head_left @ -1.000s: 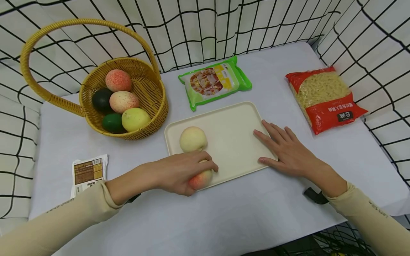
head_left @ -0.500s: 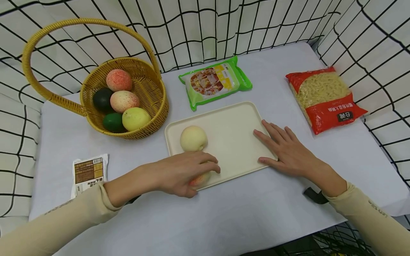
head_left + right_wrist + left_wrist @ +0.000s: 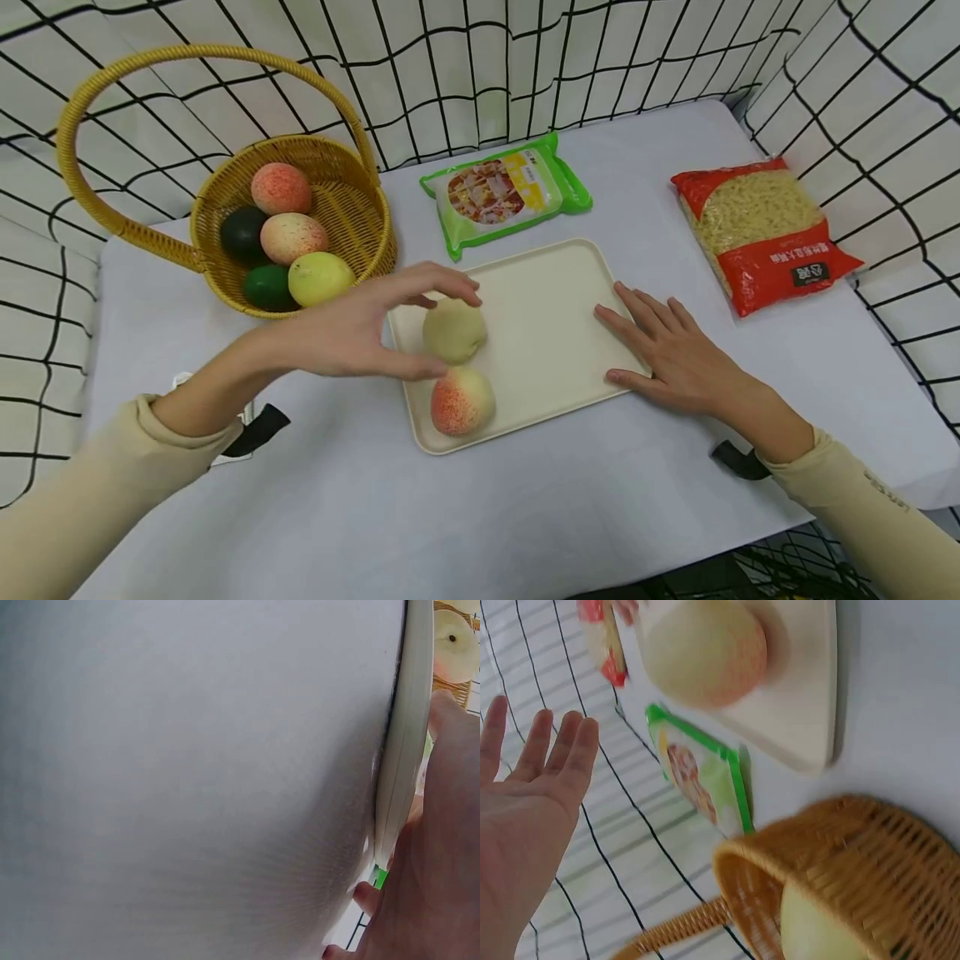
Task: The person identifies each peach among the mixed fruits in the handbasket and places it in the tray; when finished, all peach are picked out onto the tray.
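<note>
Two peaches lie on the left side of a cream tray [image 3: 547, 325] in the head view: a pale peach [image 3: 454, 332] behind and a red-speckled peach [image 3: 462, 402] in front. Above the tray's left edge, my left hand [image 3: 352, 325] is spread with thumb and fingers apart and nothing between them, overlapping the pale peach in that view. The left wrist view shows its fingers [image 3: 577, 757] extended. My right hand [image 3: 675, 358] rests at the tray's right edge, fingers straight and on the rim. Its thumb lies along the tray side in the right wrist view.
A yellow wicker basket [image 3: 378, 242] with a tall handle stands at the left, holding several fruits. Behind the tray lies a green food packet [image 3: 510, 196], with a red pasta bag [image 3: 761, 233] at the right. My left forearm mostly covers a small white packet. Black wire grid [image 3: 465, 83] borders the table.
My left hand has let go of the red-speckled peach and moved up and left, towards the basket, with its fingers spreading. Both peaches stay on the tray; my right hand has not moved.
</note>
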A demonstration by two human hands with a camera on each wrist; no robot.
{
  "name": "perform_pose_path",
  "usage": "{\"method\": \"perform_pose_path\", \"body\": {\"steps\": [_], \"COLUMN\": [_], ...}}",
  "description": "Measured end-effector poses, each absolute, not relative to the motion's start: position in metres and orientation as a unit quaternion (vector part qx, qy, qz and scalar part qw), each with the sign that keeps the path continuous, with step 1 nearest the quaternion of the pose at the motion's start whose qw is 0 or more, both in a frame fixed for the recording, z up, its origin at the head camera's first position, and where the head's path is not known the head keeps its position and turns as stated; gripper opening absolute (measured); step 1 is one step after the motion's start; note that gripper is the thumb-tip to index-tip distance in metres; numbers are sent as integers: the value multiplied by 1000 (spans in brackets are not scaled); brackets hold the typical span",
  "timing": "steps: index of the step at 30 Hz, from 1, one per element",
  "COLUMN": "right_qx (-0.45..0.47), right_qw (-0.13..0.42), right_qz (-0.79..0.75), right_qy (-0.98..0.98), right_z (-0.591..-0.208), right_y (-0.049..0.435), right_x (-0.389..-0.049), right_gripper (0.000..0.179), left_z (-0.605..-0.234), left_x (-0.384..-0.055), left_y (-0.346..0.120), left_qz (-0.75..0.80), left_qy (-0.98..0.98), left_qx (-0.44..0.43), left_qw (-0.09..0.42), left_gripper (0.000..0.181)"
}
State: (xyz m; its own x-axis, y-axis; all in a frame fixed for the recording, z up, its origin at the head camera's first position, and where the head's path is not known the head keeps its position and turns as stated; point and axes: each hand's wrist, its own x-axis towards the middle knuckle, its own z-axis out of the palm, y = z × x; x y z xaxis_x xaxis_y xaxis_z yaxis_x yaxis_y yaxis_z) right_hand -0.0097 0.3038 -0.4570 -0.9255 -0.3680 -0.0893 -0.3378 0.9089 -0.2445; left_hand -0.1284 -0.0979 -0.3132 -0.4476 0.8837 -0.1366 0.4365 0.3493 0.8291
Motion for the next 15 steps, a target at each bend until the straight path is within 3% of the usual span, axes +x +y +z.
{"method": "perform_pose_path", "body": {"steps": [15], "right_qx": [-186], "right_qw": [66], "right_qz": [-107], "right_qy": [974], "right_z": [-454], "right_y": [302], "right_x": [-8], "right_gripper": [93], "left_z": [-306], "left_x": [-196], "left_y": [-156], "left_qz": [385], "left_qy": [852], "left_qx": [261], "left_qw": [240], "left_gripper": [58]}}
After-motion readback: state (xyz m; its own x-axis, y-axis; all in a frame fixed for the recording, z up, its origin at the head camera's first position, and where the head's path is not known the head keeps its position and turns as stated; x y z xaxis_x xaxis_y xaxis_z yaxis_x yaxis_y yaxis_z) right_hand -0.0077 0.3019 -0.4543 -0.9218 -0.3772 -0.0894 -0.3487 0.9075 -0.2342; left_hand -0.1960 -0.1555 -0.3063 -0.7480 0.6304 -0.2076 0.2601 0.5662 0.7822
